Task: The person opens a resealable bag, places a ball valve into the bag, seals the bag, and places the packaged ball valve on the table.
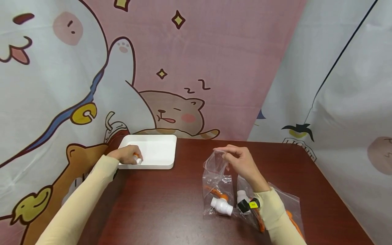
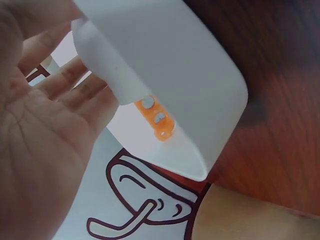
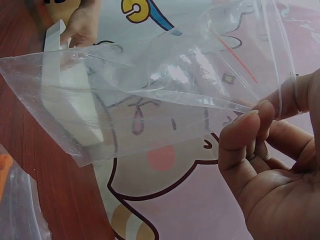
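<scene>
At the white tray [image 1: 159,153], my left hand [image 1: 127,154] grips a white plastic valve [image 1: 138,160] inside its walls. In the left wrist view, the valve's orange handle [image 2: 155,117] with round holes shows past the tray's rim, and my fingers [image 2: 75,85] lie along the white body. My right hand [image 1: 242,163] pinches the top edge of a clear plastic bag [image 1: 214,165] between thumb and fingers. The raised bag [image 3: 150,95] hangs thin and see-through in the right wrist view.
On the brown table [image 1: 159,204], under and beside my right forearm, lie several clear bags. One holds a white valve [image 1: 222,206] with an orange handle; another has a white part [image 1: 242,196]. More orange [image 1: 292,221] shows at the right. A printed cloth [image 1: 229,68] hangs behind.
</scene>
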`<state>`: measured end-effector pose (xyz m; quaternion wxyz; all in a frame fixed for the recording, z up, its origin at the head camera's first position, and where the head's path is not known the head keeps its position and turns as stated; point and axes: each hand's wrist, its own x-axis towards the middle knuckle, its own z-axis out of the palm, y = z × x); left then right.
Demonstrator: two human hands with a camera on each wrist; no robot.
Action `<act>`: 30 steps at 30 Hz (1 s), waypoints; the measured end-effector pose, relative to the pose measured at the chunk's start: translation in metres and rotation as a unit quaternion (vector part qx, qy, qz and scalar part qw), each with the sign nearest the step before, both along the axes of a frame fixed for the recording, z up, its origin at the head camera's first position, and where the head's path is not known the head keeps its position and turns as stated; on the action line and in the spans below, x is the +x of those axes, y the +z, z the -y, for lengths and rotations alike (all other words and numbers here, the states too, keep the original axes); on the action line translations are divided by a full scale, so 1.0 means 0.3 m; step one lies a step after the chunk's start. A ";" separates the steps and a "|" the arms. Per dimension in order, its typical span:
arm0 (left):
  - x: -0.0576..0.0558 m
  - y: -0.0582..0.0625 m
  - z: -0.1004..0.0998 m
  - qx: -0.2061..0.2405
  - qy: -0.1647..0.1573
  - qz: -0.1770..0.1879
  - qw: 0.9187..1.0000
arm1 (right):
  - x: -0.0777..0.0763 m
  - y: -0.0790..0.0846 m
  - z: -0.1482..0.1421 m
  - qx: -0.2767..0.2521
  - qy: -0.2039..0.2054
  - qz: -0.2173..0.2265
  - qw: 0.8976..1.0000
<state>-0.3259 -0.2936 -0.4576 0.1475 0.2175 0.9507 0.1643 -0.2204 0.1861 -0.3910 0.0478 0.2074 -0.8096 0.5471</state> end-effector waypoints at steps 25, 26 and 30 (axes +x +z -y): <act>0.011 -0.011 0.009 0.069 0.054 -0.096 0.992 | 0.000 0.006 -0.009 0.002 0.006 -0.009 1.000; 0.013 -0.011 0.010 0.075 0.053 -0.097 0.991 | -0.001 0.005 -0.009 0.002 0.007 -0.009 1.000; 0.020 -0.018 0.011 0.101 0.049 -0.112 0.987 | -0.001 0.004 -0.010 0.004 0.003 -0.005 1.000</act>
